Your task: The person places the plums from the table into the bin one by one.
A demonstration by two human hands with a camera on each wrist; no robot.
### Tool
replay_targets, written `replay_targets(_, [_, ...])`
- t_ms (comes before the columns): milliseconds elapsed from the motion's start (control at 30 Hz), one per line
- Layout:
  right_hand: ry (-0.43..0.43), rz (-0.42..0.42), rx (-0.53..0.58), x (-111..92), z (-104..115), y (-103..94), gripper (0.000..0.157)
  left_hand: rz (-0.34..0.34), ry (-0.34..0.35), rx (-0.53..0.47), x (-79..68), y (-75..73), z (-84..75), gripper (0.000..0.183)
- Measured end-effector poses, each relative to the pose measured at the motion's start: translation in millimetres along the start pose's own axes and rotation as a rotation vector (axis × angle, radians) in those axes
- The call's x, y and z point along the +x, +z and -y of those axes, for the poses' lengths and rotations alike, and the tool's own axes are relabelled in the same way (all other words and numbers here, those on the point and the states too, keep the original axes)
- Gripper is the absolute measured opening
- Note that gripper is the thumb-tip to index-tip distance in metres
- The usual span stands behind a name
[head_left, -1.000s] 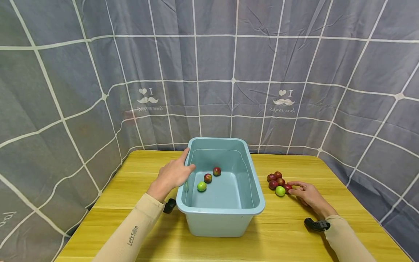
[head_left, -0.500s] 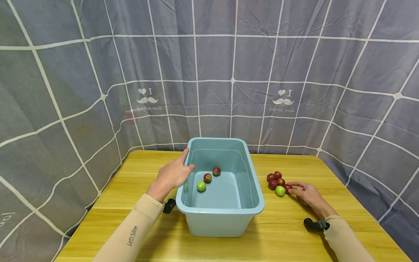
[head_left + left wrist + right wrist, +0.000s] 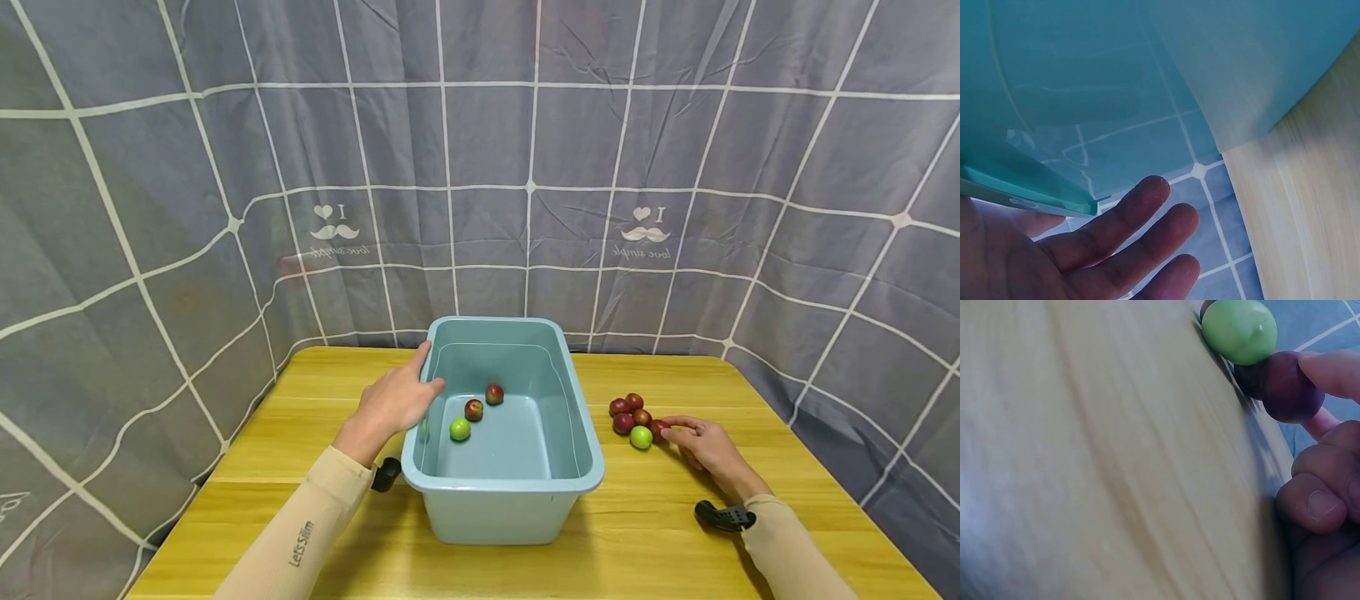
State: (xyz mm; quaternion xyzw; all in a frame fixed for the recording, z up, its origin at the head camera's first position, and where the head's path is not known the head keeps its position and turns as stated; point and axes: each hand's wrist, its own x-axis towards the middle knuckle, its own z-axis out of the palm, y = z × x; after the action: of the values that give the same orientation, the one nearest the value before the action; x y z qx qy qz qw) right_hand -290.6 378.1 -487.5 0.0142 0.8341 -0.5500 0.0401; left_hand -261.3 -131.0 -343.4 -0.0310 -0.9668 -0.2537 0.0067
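A light blue plastic tub (image 3: 502,484) stands on the wooden table. My left hand (image 3: 393,402) rests on its left rim, thumb across the edge; in the left wrist view the other fingers (image 3: 1141,250) spread loosely outside the wall. Inside lie two reddish plums (image 3: 494,393) and a small round green fruit (image 3: 460,429). To the tub's right is a cluster of dark red plums (image 3: 622,423) with a green fruit (image 3: 641,437) in front. My right hand (image 3: 708,454) pinches the nearest plum (image 3: 1291,387) between thumb and index finger, its other fingers curled below.
The table (image 3: 645,533) has a yellowish wood grain and a straight far edge. A grey curtain (image 3: 487,225) with white grid lines hangs behind it and at both sides. Each wrist wears a black strap device (image 3: 725,516).
The view shifts very slightly. Both hands keep their places, the left at the tub's rim, the right at the plum.
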Motion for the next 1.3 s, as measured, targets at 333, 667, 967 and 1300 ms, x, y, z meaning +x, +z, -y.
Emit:
replay_targets(333, [-0.003,-0.038,0.056,-2,0,1.1,0.058,0.003,0.005,-0.006,-0.4,-1.4,0.5,0.077])
replay_targets(667, [0.004,-0.048,0.066,-1,3,1.9,0.059,0.004,0.001,-0.013,-0.4,-1.7,0.4,0.077])
replay_targets(967, [0.01,-0.062,0.069,-2,4,1.4,0.063,0.006,0.001,-0.012,0.8,-0.5,1.2,0.078])
replay_targets(1300, [-0.029,-0.071,-0.002,2,17,-0.2,0.058,0.005,-0.001,-0.007,0.0,-0.8,0.6,0.078])
